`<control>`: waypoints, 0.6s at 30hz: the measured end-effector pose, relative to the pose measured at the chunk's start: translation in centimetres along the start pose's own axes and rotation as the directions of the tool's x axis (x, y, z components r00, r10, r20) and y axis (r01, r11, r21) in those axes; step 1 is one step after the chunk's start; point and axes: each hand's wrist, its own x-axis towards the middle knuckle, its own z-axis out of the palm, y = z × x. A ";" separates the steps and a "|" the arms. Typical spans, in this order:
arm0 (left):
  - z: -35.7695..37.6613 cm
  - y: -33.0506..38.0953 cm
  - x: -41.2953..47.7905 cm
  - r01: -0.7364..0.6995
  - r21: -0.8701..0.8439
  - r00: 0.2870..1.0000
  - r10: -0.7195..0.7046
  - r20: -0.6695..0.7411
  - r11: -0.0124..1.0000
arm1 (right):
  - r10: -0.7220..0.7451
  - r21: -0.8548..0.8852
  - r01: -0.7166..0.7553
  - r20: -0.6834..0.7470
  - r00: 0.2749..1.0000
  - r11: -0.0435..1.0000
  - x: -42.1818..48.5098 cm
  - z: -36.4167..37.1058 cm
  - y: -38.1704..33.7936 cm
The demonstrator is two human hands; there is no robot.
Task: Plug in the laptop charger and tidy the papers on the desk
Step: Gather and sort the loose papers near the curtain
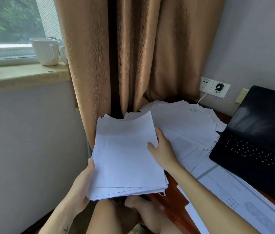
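Corner of a room: tan curtain [133, 56] hangs behind a reddish wooden desk [172, 191], and an open black laptop [260, 137] sits at the right. A black charger plug [219, 86] sits in the wall socket [222, 91], its white cable [204, 97] running down onto loose papers [187, 130] spread beside the laptop. A paper stack [126, 157] is held just off the desk's left edge; the left hand [81, 186] grips its near-left edge, the right hand [162, 149] pinches its right edge, thumbs on top.
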 end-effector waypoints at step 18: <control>-3.4 -0.7 1.2 -0.158 0.096 0.985 0.164 -0.051 0.983 | 0.142 -0.752 0.064 0.206 0.968 0.656 -2.4 -8.4 3.3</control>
